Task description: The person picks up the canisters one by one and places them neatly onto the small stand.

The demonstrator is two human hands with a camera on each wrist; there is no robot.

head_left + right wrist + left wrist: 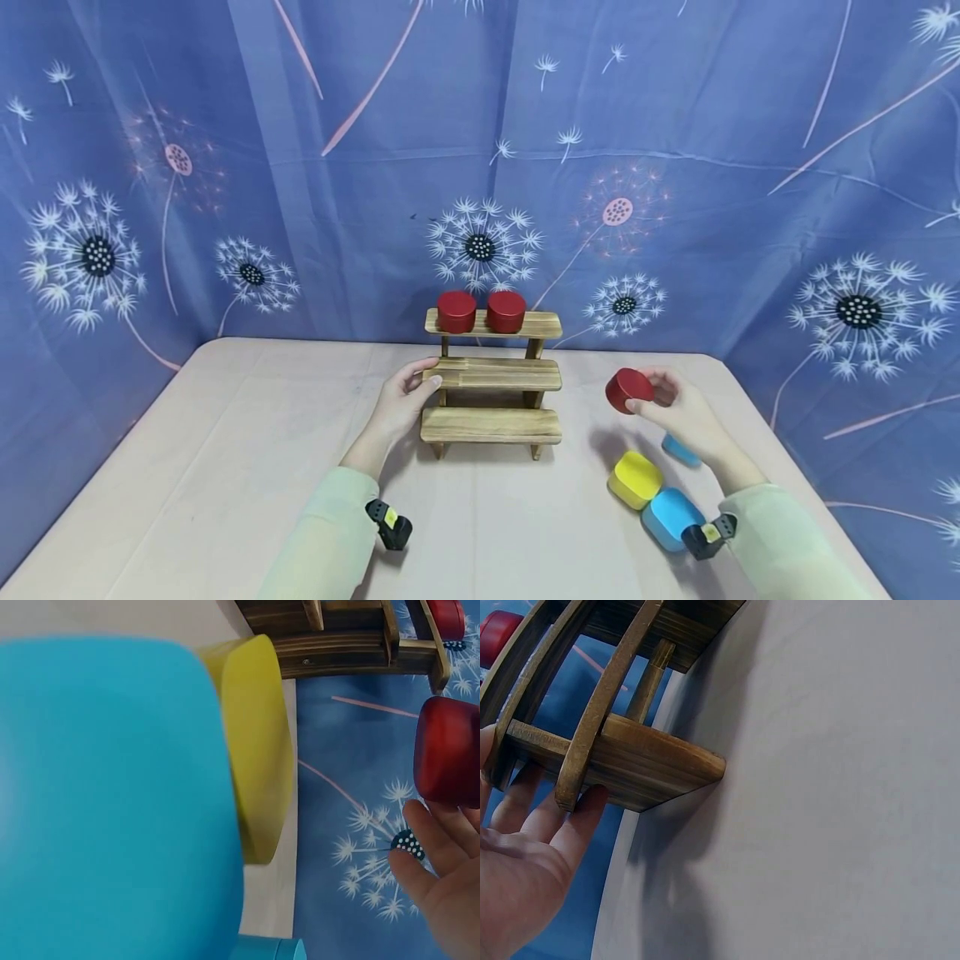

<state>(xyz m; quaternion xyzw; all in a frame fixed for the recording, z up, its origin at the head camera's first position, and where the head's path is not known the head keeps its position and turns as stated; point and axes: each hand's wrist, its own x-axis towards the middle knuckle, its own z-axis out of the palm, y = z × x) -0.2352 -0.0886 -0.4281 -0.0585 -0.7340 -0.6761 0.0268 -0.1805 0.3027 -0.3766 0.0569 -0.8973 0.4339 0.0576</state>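
Observation:
A three-tier wooden shelf stand (491,425) stands in the middle of the table. My left hand (401,404) grips the left end of its middle tier, thumb on top; in the left wrist view the fingers (581,817) come up against the tier's end. Two red round tins (456,312) (506,312) sit side by side on the top tier, left and centre. To the right of the stand, my right hand (686,417) holds another red tin (627,390) above the table, slightly tilted, between thumb and fingers. That tin (448,754) is partly cut off in the right wrist view.
Below the right hand, a yellow tin (635,481) and a blue tin (672,518) lie close together on the table (247,467). A second blue tin (680,450) is partly hidden behind the right forearm. A blue dandelion-print curtain (375,208) hangs around the back and sides.

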